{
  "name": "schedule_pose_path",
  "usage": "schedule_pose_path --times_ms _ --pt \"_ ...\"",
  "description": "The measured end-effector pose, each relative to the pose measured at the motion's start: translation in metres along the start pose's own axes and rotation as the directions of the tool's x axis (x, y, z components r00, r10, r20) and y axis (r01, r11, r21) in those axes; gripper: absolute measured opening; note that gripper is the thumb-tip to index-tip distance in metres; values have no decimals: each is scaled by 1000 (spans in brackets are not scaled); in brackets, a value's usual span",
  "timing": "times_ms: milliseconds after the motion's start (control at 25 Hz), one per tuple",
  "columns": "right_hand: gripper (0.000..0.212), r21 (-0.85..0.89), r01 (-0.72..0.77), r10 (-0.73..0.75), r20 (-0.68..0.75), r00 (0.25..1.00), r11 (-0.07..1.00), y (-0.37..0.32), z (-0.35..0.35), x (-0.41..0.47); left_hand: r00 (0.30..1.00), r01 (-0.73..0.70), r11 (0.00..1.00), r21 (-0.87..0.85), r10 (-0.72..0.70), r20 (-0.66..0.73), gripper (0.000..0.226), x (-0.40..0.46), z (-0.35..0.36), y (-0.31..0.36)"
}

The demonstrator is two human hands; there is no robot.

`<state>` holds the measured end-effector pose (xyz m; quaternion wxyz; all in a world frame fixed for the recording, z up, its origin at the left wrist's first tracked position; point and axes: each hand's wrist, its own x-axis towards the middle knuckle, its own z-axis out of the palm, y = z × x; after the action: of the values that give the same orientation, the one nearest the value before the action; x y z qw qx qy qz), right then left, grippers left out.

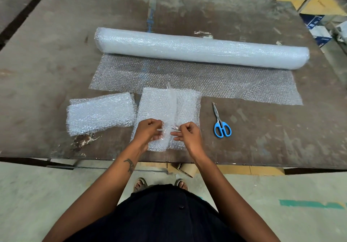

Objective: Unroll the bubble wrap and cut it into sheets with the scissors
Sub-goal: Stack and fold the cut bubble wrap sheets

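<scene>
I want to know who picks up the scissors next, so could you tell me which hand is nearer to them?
The right hand is nearer; the scissors lie just to its right. The left hand is farther left, and both hands pinch the folded bubble wrap sheet.
</scene>
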<state>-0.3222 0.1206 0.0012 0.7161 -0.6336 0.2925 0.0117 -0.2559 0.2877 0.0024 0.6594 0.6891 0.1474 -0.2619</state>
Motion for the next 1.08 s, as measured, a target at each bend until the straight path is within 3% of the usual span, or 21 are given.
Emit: schedule_pose_path --times_ms 160,320,400,520,640,680,800,880,960,1000,1080 --pt "18 13 -84 84 -206 975 996 2 -21 2 995 41 996 -78 -48 -87 35 0 -5 0" --pt "30 -204 -191 131 -277 952 960 1 -49 7 986 62 997 -42 -68 -155 49 12 -19 -13" --pt "30 -370 -175 52 -320 946 912 0 -54 9 987 -18 999 50 26 -155 36 3 -17 -9" --pt "12 -486 -120 -87 -383 919 865 3 -51 9 974 -181 980 86 190 -125 25 -3 -15 -10" --pt "20 -578 -34 -197 -332 922 815 9 -48 6 955 -230 968 101 244 -168 23 -5 -20 -13" --pt "25 -656 -17 -256 -318 913 755 10 -45 4 947 -226 960 163 256 -197 23 -4 -24 -15" --pt "33 -946 -47 -521 -217 825 320 6 -30 -3 936 -249 935 251 299 -186 34 -9 -32 -13" --pt "36 -972 116 -547 -14 837 203 -4 -13 -5 924 -306 891 335 362 -121 48 -13 -34 -12" --pt "40 -890 316 -409 167 897 329 -10 7 1 880 -387 760 521 474 -37 61 -11 -35 -14" --pt "42 -820 344 -313 213 926 458 -9 18 7 856 -417 679 605 517 10 63 -8 -36 -16" --pt "46 -722 263 -163 207 965 640 -6 36 18 856 -404 564 720 512 80 57 0 -39 -20"
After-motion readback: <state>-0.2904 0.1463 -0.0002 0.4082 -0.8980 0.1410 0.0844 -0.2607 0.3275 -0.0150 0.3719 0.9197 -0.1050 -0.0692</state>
